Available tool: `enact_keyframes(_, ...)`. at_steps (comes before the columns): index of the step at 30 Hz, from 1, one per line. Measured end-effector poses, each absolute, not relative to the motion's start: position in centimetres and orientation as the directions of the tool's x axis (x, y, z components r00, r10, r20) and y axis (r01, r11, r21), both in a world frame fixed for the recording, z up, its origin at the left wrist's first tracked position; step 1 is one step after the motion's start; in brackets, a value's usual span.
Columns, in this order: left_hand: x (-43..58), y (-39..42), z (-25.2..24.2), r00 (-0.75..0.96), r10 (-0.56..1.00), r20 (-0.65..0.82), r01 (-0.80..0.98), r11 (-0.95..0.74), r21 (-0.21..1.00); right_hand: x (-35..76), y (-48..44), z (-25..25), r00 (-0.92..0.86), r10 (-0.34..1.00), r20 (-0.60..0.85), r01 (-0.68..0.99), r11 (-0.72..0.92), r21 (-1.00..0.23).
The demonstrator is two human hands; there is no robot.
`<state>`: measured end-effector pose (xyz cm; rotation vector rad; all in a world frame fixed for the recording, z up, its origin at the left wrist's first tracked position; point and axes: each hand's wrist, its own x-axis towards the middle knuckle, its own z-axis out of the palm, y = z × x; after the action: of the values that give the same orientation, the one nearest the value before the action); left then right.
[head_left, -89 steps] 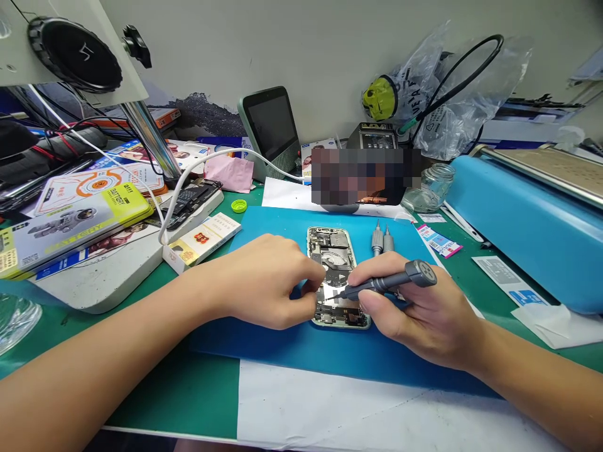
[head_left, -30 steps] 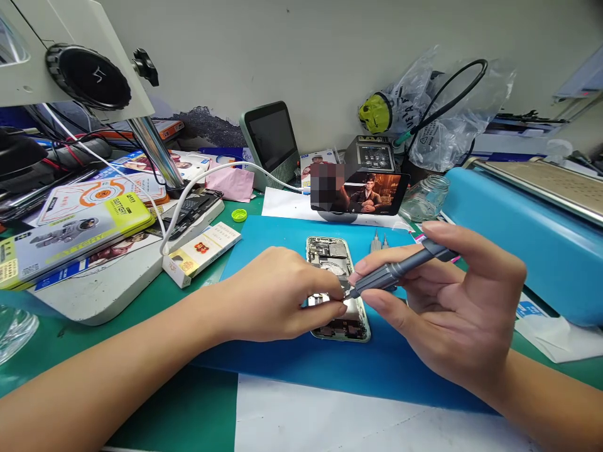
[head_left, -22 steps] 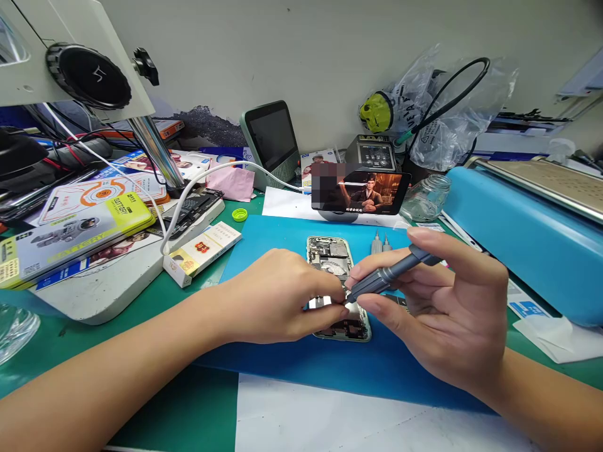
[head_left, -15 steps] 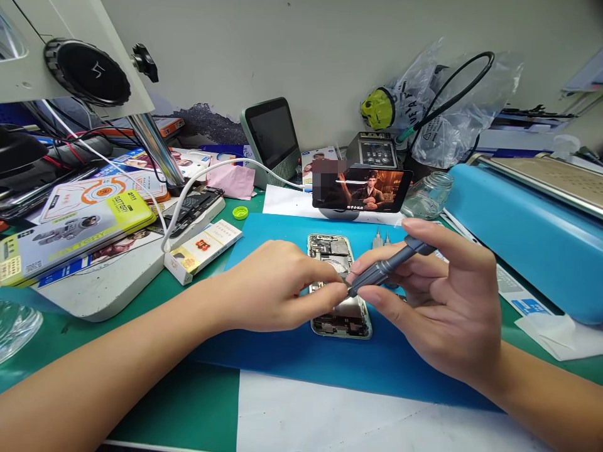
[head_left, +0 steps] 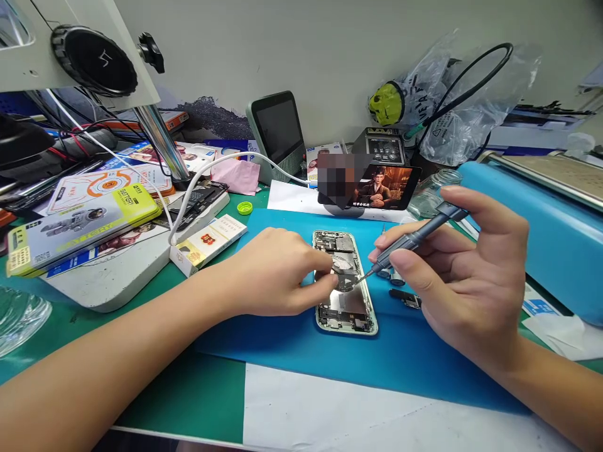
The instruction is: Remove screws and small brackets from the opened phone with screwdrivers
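An opened phone (head_left: 346, 320), its inner parts showing, lies on the blue mat (head_left: 282, 351). My right hand (head_left: 475, 289) grips a grey screwdriver (head_left: 414, 237), its forefinger on the end cap and its thin tip slanting down to the phone's right half. My left hand (head_left: 282, 273) reaches over the phone's left edge with thumb and forefinger bent close together; whatever is between them is too small to make out. A dark round part with a white mark (head_left: 347, 282) shows beside those fingertips. Right of the phone lies a small black part (head_left: 405, 297), partly behind my right hand.
Behind the mat a propped-up phone (head_left: 381, 188) plays a video. A microscope stand (head_left: 155, 141) and a cigarette box (head_left: 207, 245) are at the left. A blue machine (head_left: 532, 232) and a glass jar (head_left: 433, 194) stand at the right.
My right hand has drawn the screwdriver up and right, away from my left fingertips, and its thin tip now shows. My left fingers have shifted slightly back toward the phone's left edge.
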<state>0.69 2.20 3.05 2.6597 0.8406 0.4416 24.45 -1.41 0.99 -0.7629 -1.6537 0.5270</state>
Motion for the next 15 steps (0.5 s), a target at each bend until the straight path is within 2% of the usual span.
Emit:
enact_keyframes(9, 0.57, 2.17, 3.18, 0.809, 0.578, 0.108, 0.508, -0.779, 0.367, 24.41, -1.42, 1.02, -0.130, 0.734, 0.667, 0.222, 0.677, -0.702)
enact_keyframes(15, 0.47, 1.87, 3.31, 0.859, 0.511, 0.013, 0.467, -0.795, 0.386, 24.50, -1.81, 0.48, -0.269, 0.658, 0.703, 0.216, 0.753, -0.621)
